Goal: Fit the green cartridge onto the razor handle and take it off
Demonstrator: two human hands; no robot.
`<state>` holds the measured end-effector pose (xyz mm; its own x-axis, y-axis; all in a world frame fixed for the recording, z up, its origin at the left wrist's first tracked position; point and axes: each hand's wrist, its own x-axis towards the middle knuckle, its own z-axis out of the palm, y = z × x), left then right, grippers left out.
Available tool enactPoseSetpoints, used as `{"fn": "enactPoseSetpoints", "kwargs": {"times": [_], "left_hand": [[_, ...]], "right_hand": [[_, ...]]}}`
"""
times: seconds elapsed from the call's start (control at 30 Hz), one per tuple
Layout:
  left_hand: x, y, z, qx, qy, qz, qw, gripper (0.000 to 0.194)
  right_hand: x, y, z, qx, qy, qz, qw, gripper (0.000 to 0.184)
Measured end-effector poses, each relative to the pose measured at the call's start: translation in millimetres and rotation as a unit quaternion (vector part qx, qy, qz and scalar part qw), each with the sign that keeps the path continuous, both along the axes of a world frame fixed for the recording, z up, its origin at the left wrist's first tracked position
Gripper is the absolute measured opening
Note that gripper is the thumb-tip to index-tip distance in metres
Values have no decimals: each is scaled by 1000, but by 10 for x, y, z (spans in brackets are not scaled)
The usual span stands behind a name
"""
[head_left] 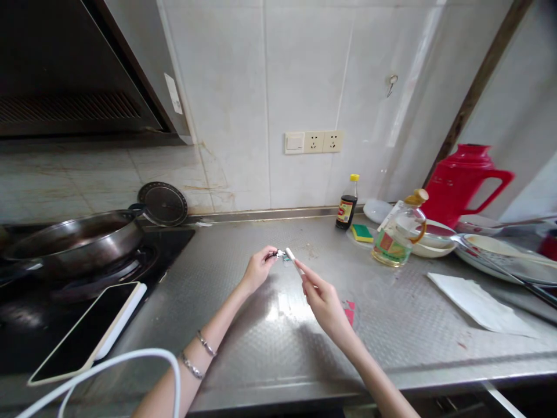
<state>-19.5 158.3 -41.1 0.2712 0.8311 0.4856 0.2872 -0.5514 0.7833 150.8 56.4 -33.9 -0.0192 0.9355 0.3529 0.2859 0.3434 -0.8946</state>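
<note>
My left hand (258, 269) is closed on a small black-and-white piece (275, 253), too small to name, held above the metal counter. In my right hand (320, 295) is a slim white stick (291, 255), pinched between thumb and fingers. Its far tip lies close beside the small piece; whether they touch I cannot tell. A bit of greenish print or material (286, 259) shows just behind the stick's tip. On the counter by my right wrist is a torn red patch (349, 312).
To the left, a pan (78, 238) sits on the stove, with a phone (89, 331) and a white cable (130, 354) nearer. Rightward stand a sauce bottle (346, 206), a sponge (362, 233), an oil jug (394, 244), a red thermos (456, 186), dishes (500, 255) and white paper (478, 303).
</note>
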Motion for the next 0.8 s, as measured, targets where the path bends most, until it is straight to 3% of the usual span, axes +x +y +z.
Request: {"fn": "enactPoseSetpoints", "kwargs": {"times": [0.13, 0.23, 0.33, 0.5, 0.67, 0.8], "left_hand": [[2, -12, 6, 7, 16, -4, 1000, 12], [7, -17, 5, 8, 25, 6, 1000, 12], [14, -16, 0, 5, 23, 16, 1000, 12], [10, -15, 5, -1, 11, 2, 1000, 13], [9, -21, 14, 3, 12, 19, 1000, 11], [16, -9, 8, 4, -2, 1, 1000, 11]], "right_hand": [[-50, -61, 32, 42, -49, 32, 997, 43], [-53, -61, 53, 59, -44, 8, 997, 44], [-60, -50, 43, 54, -33, -22, 998, 44], [-102, -68, 11, 38, -45, 21, 998, 43], [-100, -72, 40, 36, -30, -16, 999, 46], [-128, -103, 44, 30, -50, 33, 998, 44]]}}
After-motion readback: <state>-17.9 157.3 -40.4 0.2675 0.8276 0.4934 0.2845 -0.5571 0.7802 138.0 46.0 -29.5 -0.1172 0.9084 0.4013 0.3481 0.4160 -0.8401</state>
